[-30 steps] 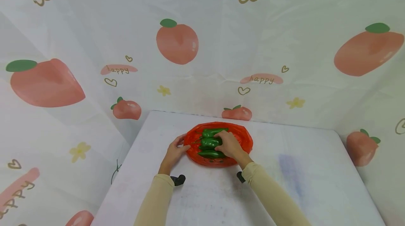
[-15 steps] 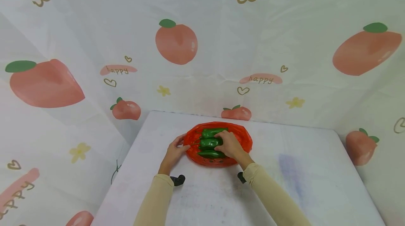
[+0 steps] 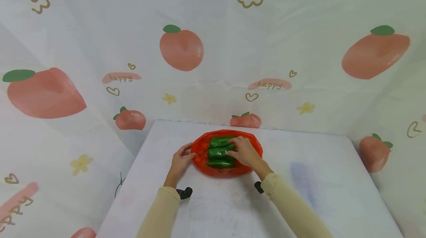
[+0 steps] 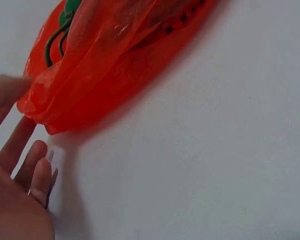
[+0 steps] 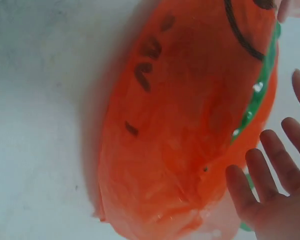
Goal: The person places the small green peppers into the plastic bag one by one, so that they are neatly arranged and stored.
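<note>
Green peppers, a far one (image 3: pixel 220 141), a middle one (image 3: pixel 217 152) and a near one (image 3: pixel 219 164), lie side by side in a red plastic bag (image 3: pixel 221 174) with dark printing. Their stems point left. At the bag's left end, my left hand (image 3: pixel 178 163) pinches its edge between thumb and finger; in the left wrist view the other fingers curl loosely beside it. Over the peppers' right ends is my right hand (image 3: pixel 246 152). Its fingers (image 5: pixel 262 172) are spread and fairly straight in the right wrist view, holding nothing. Whether fingertips touch a pepper I cannot tell.
The bag lies on a white table (image 3: pixel 326 178) with a bluish stain at right. A white backdrop (image 3: pixel 226 53) printed with fruit rises behind and at both sides. Black wrist devices (image 3: pixel 185 193) show beneath the sleeves. A green string (image 3: pixel 119 184) hangs at the table's left edge.
My right hand has loosened from the middle pepper, its fingers spreading and shifting slightly right. The left hand stays at the bag's edge. The head view has shifted a little.
</note>
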`<state>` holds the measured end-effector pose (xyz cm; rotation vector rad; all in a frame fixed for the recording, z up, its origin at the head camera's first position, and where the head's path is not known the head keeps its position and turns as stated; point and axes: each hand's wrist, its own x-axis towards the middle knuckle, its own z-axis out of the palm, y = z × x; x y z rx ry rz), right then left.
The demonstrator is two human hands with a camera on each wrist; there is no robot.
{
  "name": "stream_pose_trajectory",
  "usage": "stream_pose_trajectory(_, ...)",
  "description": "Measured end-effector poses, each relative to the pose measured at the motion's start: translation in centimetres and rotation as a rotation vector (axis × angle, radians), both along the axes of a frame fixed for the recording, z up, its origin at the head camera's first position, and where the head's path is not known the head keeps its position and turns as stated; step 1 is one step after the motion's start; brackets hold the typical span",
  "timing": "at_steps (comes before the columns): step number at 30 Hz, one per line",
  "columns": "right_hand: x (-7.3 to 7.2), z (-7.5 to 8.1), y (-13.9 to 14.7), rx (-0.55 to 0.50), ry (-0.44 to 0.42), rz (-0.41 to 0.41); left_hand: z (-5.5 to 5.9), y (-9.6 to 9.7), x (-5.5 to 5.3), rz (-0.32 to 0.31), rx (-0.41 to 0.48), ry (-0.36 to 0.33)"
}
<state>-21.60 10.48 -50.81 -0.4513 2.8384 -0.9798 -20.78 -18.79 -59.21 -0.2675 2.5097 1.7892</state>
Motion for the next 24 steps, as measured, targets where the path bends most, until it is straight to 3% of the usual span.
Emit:
stream_pose_trajectory(4,0.0,0.7,0.3,-0.040,0.020,0.002,0.5,0.0,0.0,0.073,0.016,0.049)
stream_pose_trajectory(8,0.0,1.6,0.7,-0.047,0.097,0.008,2.3,0.1,-0.6,0.088,0.000,0.128)
stream_pose_trajectory(18,0.1,3.2,2.6,-0.015,0.252,-0.049,9.3,1.7,-2.5,0.099,-0.219,0.342)
stream_pose_trajectory(24,-0.2,4.2,3.6,0.048,0.432,-0.126,13.0,3.2,-3.1,0.049,-0.452,0.482)
